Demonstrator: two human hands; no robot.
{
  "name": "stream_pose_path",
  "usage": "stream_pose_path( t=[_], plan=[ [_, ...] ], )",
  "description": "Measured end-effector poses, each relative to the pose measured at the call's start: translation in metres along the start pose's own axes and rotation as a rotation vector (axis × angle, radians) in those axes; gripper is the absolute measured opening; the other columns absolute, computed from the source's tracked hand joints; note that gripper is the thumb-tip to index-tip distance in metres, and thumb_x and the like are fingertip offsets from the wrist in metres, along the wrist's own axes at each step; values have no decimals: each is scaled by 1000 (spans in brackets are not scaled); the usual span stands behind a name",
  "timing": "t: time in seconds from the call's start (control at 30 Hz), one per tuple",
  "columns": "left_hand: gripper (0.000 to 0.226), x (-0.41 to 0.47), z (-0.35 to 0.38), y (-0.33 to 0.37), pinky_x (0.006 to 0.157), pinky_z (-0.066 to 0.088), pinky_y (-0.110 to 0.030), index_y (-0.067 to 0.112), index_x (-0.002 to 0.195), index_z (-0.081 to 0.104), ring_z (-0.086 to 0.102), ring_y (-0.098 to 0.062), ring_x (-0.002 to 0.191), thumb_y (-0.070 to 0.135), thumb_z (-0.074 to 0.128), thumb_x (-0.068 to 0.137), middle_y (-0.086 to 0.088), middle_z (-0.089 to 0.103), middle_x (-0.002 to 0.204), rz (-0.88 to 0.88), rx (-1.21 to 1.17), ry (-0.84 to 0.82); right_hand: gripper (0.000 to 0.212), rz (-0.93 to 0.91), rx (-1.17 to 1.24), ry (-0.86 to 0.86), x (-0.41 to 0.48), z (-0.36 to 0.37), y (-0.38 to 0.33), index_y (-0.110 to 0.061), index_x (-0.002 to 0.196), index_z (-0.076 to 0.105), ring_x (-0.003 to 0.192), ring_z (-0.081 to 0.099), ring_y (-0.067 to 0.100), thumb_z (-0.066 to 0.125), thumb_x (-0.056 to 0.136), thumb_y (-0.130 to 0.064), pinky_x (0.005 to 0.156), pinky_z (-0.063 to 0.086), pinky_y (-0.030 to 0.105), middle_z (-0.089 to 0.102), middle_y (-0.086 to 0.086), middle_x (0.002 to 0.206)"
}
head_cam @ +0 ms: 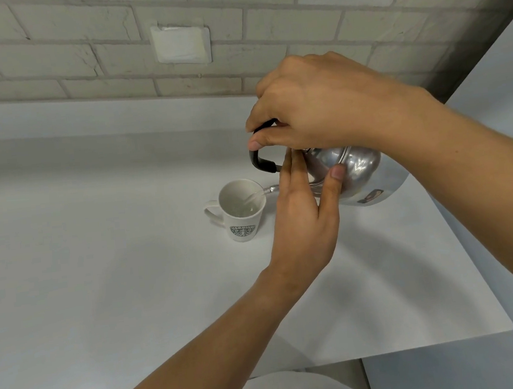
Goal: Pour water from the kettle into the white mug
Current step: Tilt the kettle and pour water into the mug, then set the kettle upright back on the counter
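A shiny metal kettle (pixel 362 168) is tilted to the left above the white counter (pixel 99 272). My right hand (pixel 319 106) is closed around its black handle (pixel 261 162) from above. My left hand (pixel 304 214) rests against the kettle's lid and body, thumb on the metal, fingers straight. A thin stream of water runs from the spout (pixel 272 189) into the white mug (pixel 241 211), which stands upright on the counter with a green logo on its side and its handle to the left. Some water lies in the mug's bottom.
A grey brick wall (pixel 79 54) with a white cover plate (pixel 181 44) runs along the back of the counter. The counter's front edge is near me and its right edge slants away at the right.
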State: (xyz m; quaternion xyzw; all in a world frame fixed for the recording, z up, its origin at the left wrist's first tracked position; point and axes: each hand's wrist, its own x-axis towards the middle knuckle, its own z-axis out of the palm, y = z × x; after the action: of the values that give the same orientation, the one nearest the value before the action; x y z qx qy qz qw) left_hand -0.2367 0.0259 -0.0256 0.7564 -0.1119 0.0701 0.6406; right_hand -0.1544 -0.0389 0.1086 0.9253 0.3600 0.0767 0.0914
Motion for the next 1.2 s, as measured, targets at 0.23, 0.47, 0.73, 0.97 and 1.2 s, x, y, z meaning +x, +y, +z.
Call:
stream_pose_path(
  t=[0.23, 0.47, 0.73, 0.97, 1.2],
  plan=[
    [62, 1, -2, -6, 113, 38, -24, 22, 163, 27, 41, -7, 145, 41, 48, 108, 3, 41, 161, -24, 45, -67, 38, 43, 105, 30, -9, 9, 6, -32, 115, 76, 85, 53, 11, 53, 98, -58, 57, 42, 31, 58, -13, 83],
    [70, -3, -2, -19, 123, 34, -38, 17, 164, 26, 27, -12, 157, 47, 51, 106, 1, 32, 169, -23, 211, -130, 45, 193, 345, 166, -40, 34, 20, -27, 121, 76, 89, 63, 16, 54, 95, -57, 77, 54, 46, 72, -1, 95],
    [26, 3, -13, -35, 79, 39, -4, 20, 117, 50, 50, 3, 103, 39, 60, 102, 6, 50, 115, 86, 262, 51, 29, 393, 553, 470, -81, 75, 33, -21, 111, 81, 75, 61, 0, 71, 93, -41, 74, 40, 8, 72, -9, 87],
    [48, 55, -10, -28, 100, 51, -34, 22, 154, 41, 62, -15, 115, 35, 48, 109, -2, 57, 145, 63, 357, -154, 29, 499, 665, 580, -103, 105, 51, -22, 110, 81, 73, 61, -6, 73, 91, -43, 70, 39, 8, 64, -24, 80],
    [30, 106, -1, -42, 71, 42, -10, 14, 135, 62, 64, -18, 87, 23, 51, 109, 6, 67, 101, 91, 390, -155, 31, 610, 898, 554, -93, 133, 79, -32, 115, 77, 94, 68, -2, 72, 90, -49, 78, 48, 9, 75, -19, 99]
  ],
)
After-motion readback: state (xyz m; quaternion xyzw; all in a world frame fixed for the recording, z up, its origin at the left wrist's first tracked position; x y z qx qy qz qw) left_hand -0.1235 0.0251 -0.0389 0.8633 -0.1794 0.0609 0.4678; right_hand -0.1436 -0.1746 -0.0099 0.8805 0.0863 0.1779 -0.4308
